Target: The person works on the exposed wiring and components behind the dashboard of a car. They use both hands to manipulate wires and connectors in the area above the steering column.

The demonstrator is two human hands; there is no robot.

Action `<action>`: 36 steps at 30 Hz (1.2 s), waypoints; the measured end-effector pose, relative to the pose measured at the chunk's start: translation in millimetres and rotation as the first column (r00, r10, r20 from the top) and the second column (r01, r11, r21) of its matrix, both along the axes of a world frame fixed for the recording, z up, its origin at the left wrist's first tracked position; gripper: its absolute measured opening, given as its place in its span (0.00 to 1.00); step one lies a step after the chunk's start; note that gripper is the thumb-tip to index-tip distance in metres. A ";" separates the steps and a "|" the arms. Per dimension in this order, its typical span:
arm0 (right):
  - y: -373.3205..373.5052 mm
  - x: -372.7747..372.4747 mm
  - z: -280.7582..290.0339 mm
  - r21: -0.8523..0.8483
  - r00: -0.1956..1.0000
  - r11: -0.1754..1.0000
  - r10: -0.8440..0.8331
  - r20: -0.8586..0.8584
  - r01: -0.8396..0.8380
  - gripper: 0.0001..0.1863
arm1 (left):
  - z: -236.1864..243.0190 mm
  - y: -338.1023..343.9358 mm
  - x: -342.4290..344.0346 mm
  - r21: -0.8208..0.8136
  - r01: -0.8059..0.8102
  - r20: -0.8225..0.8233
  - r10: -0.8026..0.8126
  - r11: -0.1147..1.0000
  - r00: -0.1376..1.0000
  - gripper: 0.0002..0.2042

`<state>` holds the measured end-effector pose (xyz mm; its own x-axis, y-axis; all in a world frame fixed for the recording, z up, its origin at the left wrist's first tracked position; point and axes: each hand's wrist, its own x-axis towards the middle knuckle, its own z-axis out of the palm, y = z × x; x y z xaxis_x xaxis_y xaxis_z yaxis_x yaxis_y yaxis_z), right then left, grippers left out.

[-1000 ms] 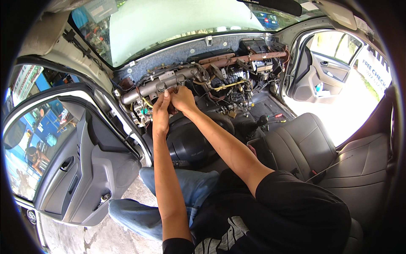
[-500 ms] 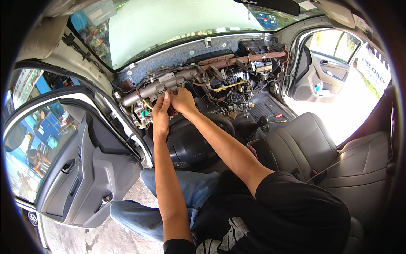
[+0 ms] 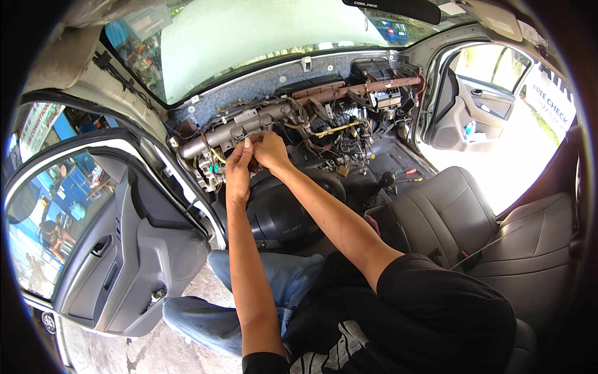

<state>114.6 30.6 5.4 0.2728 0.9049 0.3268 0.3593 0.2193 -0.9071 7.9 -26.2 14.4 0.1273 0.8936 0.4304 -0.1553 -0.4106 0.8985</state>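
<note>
Steering-column support beam (image 3: 240, 128), grey metal, bare behind the stripped dashboard, driver's side under the windscreen (image 3: 249, 37).
Left hand (image 3: 238, 169) and right hand (image 3: 271, 151) meet just below it, fingers curled narrow on a small fitting, too hidden to name; work best by feel, wrists clear of the yellow wiring (image 3: 333, 129).

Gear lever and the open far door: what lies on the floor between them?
In the head view, a ribbed floor mat with red-handled screwdrivers lies between gear lever and door.

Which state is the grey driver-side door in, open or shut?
Open: the grey driver-side door swings outward, with pavement visible below it.
</note>
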 end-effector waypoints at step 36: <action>2.4 1.8 -0.8 0.118 0.997 0.990 0.074 -0.009 -0.073 0.33 | -1.4 1.0 -0.2 -0.059 -0.023 -0.012 0.022 0.998 1.000 0.25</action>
<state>116.4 33.1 4.7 0.2121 0.8780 0.4291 0.3263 0.3503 -0.8780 7.7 -25.2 13.1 0.1112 0.9201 0.3756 -0.1364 -0.3602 0.9228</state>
